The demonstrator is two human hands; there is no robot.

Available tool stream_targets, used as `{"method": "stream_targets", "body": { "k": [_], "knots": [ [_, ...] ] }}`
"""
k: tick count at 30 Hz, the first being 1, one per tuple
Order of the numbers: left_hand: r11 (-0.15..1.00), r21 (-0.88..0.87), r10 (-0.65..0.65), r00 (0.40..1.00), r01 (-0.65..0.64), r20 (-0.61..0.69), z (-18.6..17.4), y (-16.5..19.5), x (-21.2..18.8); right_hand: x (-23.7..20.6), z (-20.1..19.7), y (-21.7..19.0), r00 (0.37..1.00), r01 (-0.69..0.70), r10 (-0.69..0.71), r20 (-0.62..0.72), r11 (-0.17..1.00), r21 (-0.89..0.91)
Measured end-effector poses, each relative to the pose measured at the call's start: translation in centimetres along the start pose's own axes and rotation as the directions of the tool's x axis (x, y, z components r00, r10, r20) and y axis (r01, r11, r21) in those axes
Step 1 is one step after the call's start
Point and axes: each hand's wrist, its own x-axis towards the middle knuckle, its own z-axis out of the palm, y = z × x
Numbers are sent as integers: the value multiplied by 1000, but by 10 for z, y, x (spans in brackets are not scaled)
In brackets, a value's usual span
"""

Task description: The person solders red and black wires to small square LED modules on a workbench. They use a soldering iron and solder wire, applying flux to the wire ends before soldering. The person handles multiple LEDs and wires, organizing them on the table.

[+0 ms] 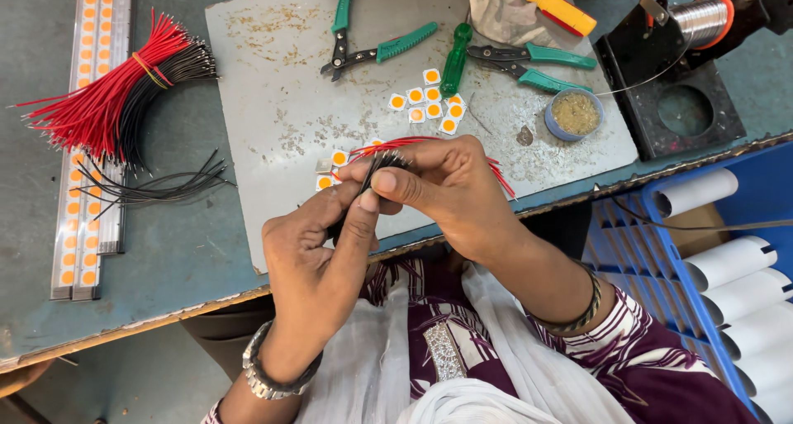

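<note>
My left hand (318, 254) and my right hand (450, 188) meet over the front edge of a worn metal plate (273, 77). Together they pinch a small bunch of black and red wires (382, 159); red ends stick out past my right hand (500, 176). Thumb and fingers of both hands close on the bunch. Small square white chips with orange centres (431, 100) lie scattered on the plate just beyond my hands, a few beside my left fingers (337, 158).
A tied bundle of red and black wires (124, 93) and loose black wires (157, 188) lie left, over long strips with orange dots (83, 226). Green-handled pliers (376, 48), cutters (533, 64), screwdrivers (456, 56), a flux tin (575, 114), a solder spool stand (686, 60). Blue crate with white tubes (727, 263).
</note>
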Motion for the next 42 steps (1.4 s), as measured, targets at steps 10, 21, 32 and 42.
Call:
{"method": "stream_targets", "body": {
  "k": [10, 21, 32, 42],
  "knots": [
    [996, -90, -1, 1000, 4, 27, 10, -3, 8, 0, -5, 7, 999, 9, -8, -33, 999, 36],
    [999, -37, -16, 1000, 16, -18, 19, -12, 11, -7, -20, 11, 997, 81, -81, -7, 997, 4],
    [981, -86, -176, 984, 177, 13, 17, -33, 5, -3, -12, 45, 990, -93, 99, -104, 994, 60],
    [971, -118, -213, 977, 208, -30, 25, -57, 6, 5, -14, 66, 990, -100, 111, -85, 986, 132]
  ]
}}
